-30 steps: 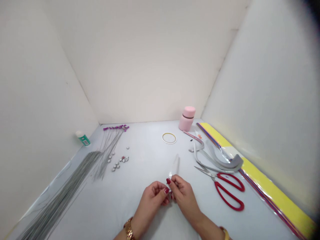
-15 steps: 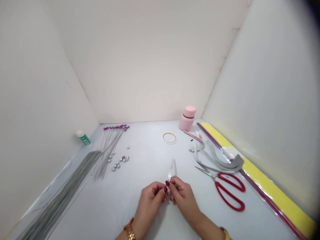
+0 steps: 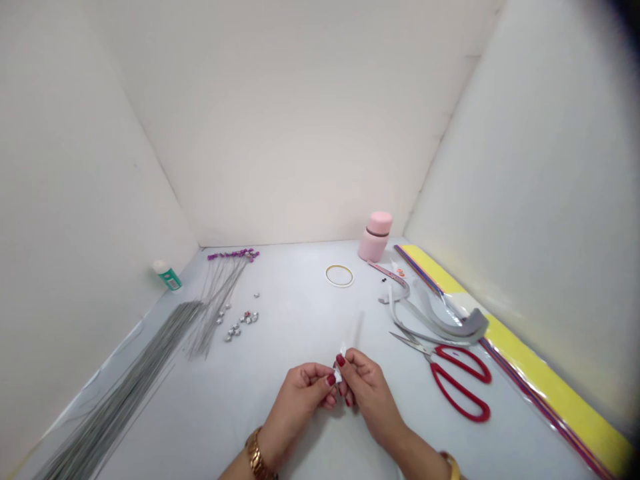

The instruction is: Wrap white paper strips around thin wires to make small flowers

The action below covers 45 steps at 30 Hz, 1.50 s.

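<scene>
A narrow silvery-white paper strip (image 3: 343,349) is pinched between my two hands above the table, low in the middle of the view. Its near end is folded into a small white lump (image 3: 338,377). My left hand (image 3: 306,393) grips this lump between thumb and forefinger. Thumb and fingers of my right hand (image 3: 367,387) close on the strip just above and beside the fold. The strip's free tail is blurred and points away from me. Several small silver paper stars (image 3: 233,331) lie to the left, one with a reddish spot.
Left: a bundle of grey wires (image 3: 135,373), purple-tipped stems (image 3: 225,280) and a green-white glue bottle (image 3: 167,275). Right: red-handled scissors (image 3: 460,380), grey strips (image 3: 445,327) and yellow paper packs (image 3: 530,367). Behind: a tape ring (image 3: 339,286) and a pink flask (image 3: 375,238).
The strip's folded end has turned and shows more between my fingertips. Its tail has swung right and blurred. My right hand has shifted slightly up and right.
</scene>
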Available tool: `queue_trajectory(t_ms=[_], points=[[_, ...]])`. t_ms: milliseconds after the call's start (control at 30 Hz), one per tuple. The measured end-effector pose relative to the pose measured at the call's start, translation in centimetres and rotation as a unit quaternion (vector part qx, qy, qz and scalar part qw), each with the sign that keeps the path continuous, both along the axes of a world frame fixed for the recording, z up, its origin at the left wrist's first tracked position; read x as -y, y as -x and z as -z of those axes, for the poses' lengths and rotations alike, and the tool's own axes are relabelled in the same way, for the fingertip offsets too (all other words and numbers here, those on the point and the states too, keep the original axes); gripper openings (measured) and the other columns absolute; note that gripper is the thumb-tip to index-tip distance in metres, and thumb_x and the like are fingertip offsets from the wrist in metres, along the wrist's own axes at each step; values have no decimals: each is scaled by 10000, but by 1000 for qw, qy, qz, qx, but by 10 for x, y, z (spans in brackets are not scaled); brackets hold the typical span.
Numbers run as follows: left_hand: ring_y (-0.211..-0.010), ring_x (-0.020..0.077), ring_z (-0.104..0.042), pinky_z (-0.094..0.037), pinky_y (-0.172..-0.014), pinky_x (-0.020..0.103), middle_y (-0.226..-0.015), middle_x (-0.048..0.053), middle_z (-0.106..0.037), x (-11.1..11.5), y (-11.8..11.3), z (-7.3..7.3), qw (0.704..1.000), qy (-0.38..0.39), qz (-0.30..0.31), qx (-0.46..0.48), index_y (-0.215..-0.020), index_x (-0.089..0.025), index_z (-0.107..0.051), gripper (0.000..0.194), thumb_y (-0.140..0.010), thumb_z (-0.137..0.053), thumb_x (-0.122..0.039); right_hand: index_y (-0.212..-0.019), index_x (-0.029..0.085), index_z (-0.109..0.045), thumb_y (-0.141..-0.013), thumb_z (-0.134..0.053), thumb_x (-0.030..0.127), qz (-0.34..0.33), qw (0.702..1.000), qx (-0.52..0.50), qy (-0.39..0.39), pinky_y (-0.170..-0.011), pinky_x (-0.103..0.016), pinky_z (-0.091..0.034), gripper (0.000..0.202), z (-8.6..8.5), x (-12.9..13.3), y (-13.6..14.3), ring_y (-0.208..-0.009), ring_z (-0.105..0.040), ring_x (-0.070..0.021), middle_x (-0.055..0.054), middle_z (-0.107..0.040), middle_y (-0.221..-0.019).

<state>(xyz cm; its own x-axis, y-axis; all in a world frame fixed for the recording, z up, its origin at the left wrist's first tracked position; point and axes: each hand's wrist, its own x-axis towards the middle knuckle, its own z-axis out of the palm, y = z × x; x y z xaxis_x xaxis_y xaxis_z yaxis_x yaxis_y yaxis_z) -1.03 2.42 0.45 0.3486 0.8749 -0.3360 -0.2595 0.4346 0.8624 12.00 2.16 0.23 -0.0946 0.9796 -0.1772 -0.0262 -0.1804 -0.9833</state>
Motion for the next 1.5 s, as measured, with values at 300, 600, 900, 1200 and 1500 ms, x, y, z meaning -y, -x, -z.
queue_trajectory(t_ms=[300,600,900,1200,1500], points=[[-565,126,-508,-389,-567,221,-618,41,-632,0,3,-7,991,-97,14,-92,-683,-110,-644,169,-704,-593,-269,-648,183,-429,-806,-457,458,4,999,-33,30,-351,-163,-201,318,7,-2,1,-331,-336,-49,69,-472,-436],[-564,134,-513,-386,-562,215,-591,7,-621,2,7,-10,979,-132,16,-153,-682,-150,-672,105,-686,-586,-211,-587,188,-456,-804,-474,429,21,992,93,-81,-448,-208,-311,324,2,2,-2,-436,-393,-92,58,-406,-461],[-532,117,-518,-398,-538,223,-581,22,-600,0,1,0,989,-103,-35,-105,-709,-107,-610,138,-704,-585,-242,-684,180,-454,-813,-432,472,-34,999,-4,-3,-408,-183,-305,320,2,-3,0,-396,-412,-74,50,-489,-491],[-519,114,-538,-398,-522,222,-550,3,-571,-1,-1,4,994,-87,-48,-45,-751,-125,-547,199,-702,-621,-304,-638,165,-468,-763,-513,471,-70,997,-19,6,-394,-177,-275,333,-1,-4,1,-373,-393,-60,35,-529,-495],[-520,111,-536,-397,-517,221,-557,17,-590,-2,0,6,995,-80,-41,-50,-712,-126,-532,166,-710,-609,-272,-635,159,-472,-787,-512,413,-67,998,-12,-9,-401,-178,-269,299,2,-3,-2,-397,-385,-59,37,-512,-498]])
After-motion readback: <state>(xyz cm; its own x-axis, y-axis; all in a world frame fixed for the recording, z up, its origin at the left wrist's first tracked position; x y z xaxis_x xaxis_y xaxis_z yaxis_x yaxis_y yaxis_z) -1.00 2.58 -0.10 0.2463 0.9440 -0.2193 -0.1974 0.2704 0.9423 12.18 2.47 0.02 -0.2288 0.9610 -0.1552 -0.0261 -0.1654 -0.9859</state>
